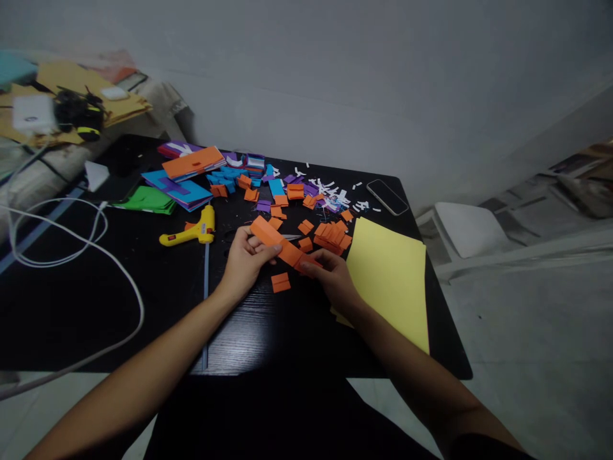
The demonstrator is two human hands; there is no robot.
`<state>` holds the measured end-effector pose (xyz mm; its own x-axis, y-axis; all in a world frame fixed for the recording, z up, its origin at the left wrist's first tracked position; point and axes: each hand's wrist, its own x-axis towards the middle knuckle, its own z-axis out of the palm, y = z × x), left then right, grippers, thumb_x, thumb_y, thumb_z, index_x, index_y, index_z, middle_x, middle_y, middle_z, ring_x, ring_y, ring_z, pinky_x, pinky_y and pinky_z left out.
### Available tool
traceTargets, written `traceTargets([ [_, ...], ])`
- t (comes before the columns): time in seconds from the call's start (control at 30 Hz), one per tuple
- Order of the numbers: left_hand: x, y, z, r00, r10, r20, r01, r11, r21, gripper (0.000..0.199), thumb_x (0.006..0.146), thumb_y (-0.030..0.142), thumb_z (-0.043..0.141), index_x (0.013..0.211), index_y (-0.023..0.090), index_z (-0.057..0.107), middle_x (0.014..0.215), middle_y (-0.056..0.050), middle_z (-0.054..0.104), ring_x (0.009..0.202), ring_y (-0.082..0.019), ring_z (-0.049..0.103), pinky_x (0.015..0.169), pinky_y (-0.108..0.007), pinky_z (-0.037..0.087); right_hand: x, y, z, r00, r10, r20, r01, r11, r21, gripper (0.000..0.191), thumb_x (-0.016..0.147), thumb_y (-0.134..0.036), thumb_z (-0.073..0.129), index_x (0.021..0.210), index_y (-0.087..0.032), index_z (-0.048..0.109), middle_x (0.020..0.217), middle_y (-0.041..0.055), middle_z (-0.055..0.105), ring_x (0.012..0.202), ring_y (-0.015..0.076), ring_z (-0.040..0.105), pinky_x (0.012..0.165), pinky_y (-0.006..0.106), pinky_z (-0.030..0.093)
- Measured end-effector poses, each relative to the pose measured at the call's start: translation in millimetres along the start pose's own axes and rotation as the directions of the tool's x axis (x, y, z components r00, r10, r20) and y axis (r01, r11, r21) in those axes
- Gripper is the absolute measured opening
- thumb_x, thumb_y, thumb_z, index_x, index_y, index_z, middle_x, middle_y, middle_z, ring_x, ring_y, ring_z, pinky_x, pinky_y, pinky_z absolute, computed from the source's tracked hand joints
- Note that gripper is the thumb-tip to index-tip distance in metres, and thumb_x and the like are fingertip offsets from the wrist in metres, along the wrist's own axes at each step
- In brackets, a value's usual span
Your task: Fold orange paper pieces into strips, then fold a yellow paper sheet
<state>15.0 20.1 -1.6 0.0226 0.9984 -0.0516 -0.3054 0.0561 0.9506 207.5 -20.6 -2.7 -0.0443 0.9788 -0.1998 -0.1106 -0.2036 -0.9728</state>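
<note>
A creased strip of orange paper (pixel 288 251) is stretched between my two hands above the black table. My left hand (pixel 246 257) pinches its upper left part, thumb on top and fingers beneath. At its lower right end, my right hand (pixel 332 275) is closed on the paper. Just below the strip lies a small folded orange paper piece (pixel 280 282). Beyond it, scissors blades (pixel 293 237) show partly, the rest hidden behind my left hand and the strip. A stack of folded orange pieces (pixel 332 237) sits near my right hand.
To the left lies a yellow glue gun (pixel 191 231) with a glue stick (pixel 206 275). Yellow paper sheets (pixel 390 281) lie on the right, a phone (pixel 387 197) behind them. Folded coloured papers (pixel 194 163) and white scraps (pixel 332 191) cover the back. A white cable (pixel 136 287) loops at left.
</note>
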Motion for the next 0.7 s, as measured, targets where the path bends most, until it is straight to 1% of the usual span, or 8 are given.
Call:
traceTargets([
  [0.1, -1.1, 1.3, 0.6, 1.000, -0.004, 0.007, 0.004, 1.000, -0.002, 0.055, 0.064, 0.025, 0.091, 0.100, 0.019, 0.050, 0.091, -0.001, 0.077, 0.073, -0.016, 0.073, 0.054, -0.021, 0.055, 1.0, 1.6, 0.5, 1.000, -0.009, -0.019, 0.009, 1.000, 0.003, 0.034, 0.067, -0.043, 0.089, 0.077, -0.021, 0.065, 0.074, -0.0016, 0.069, 0.069, 0.0162, 0.064, 0.069, 0.029, 0.053],
  [0.2, -2.3, 2.4, 0.8, 1.000, -0.012, 0.019, 0.013, 1.000, -0.007, 0.055, 0.064, 0.025, 0.091, 0.100, 0.020, 0.050, 0.092, -0.002, 0.077, 0.074, -0.016, 0.073, 0.054, -0.021, 0.055, 1.9, 3.1, 1.3, 0.998, -0.039, -0.048, 0.041, 0.999, 0.030, 0.037, 0.064, -0.041, 0.091, 0.079, -0.022, 0.063, 0.080, -0.0018, 0.069, 0.073, 0.0163, 0.065, 0.071, 0.030, 0.055],
  [0.3, -3.1, 2.7, 0.8, 0.999, -0.007, 0.032, 0.007, 1.000, -0.012, 0.055, 0.065, 0.026, 0.091, 0.100, 0.019, 0.050, 0.091, -0.002, 0.077, 0.074, -0.017, 0.074, 0.055, -0.021, 0.056, 1.4, 2.1, 1.7, 0.997, -0.047, -0.055, 0.050, 0.997, 0.055, 0.039, 0.065, -0.040, 0.091, 0.090, -0.024, 0.065, 0.087, -0.0011, 0.072, 0.078, 0.0176, 0.068, 0.075, 0.032, 0.057],
  [0.37, -3.3, 2.5, 0.7, 0.999, -0.001, 0.039, 0.002, 1.000, -0.013, 0.053, 0.065, 0.026, 0.091, 0.100, 0.019, 0.051, 0.090, -0.002, 0.077, 0.073, -0.017, 0.074, 0.056, -0.022, 0.056, 0.5, 0.8, 1.7, 0.998, -0.039, -0.043, 0.042, 0.998, 0.056, 0.042, 0.066, -0.039, 0.089, 0.099, -0.025, 0.068, 0.086, -0.0007, 0.073, 0.077, 0.0182, 0.068, 0.076, 0.034, 0.058],
  [0.43, -3.2, 2.3, 0.6, 0.999, 0.002, 0.044, -0.002, 1.000, -0.010, 0.051, 0.066, 0.027, 0.090, 0.098, 0.019, 0.051, 0.088, -0.002, 0.077, 0.071, -0.017, 0.073, 0.056, -0.023, 0.057, -0.3, 0.3, 1.3, 0.999, -0.042, -0.029, 0.043, 0.998, 0.035, 0.042, 0.069, -0.038, 0.088, 0.105, -0.025, 0.070, 0.083, -0.0006, 0.073, 0.075, 0.0180, 0.068, 0.077, 0.034, 0.057],
  [0.53, -3.2, 3.0, 0.4, 0.998, -0.003, 0.063, 0.003, 1.000, 0.003, 0.047, 0.068, 0.030, 0.089, 0.095, 0.018, 0.052, 0.083, -0.001, 0.076, 0.065, -0.015, 0.071, 0.056, -0.024, 0.057, -1.0, 1.5, 0.6, 0.999, -0.053, -0.002, 0.053, 0.998, 0.015, 0.039, 0.073, -0.036, 0.083, 0.109, -0.025, 0.073, 0.085, -0.0005, 0.073, 0.077, 0.0180, 0.067, 0.079, 0.034, 0.056],
  [0.6, -3.5, 4.1, 0.4, 0.997, -0.010, 0.075, 0.009, 1.000, 0.016, 0.045, 0.070, 0.032, 0.087, 0.095, 0.018, 0.053, 0.079, -0.001, 0.076, 0.060, -0.014, 0.069, 0.056, -0.024, 0.057, -1.0, 2.3, 0.0, 0.998, -0.053, 0.028, 0.052, 0.998, 0.023, 0.037, 0.075, -0.035, 0.081, 0.110, -0.027, 0.074, 0.090, -0.0002, 0.074, 0.081, 0.0186, 0.068, 0.080, 0.034, 0.055],
  [0.7, -4.4, 5.3, 0.8, 0.996, -0.019, 0.091, 0.016, 0.999, 0.035, 0.044, 0.071, 0.033, 0.087, 0.096, 0.017, 0.053, 0.080, -0.002, 0.076, 0.061, -0.014, 0.068, 0.058, -0.024, 0.057, -1.2, 1.4, -0.7, 0.995, -0.070, 0.073, 0.070, 0.998, 0.003, 0.033, 0.076, -0.033, 0.077, 0.109, -0.028, 0.075, 0.096, -0.0002, 0.076, 0.090, 0.0209, 0.069, 0.085, 0.035, 0.055],
])
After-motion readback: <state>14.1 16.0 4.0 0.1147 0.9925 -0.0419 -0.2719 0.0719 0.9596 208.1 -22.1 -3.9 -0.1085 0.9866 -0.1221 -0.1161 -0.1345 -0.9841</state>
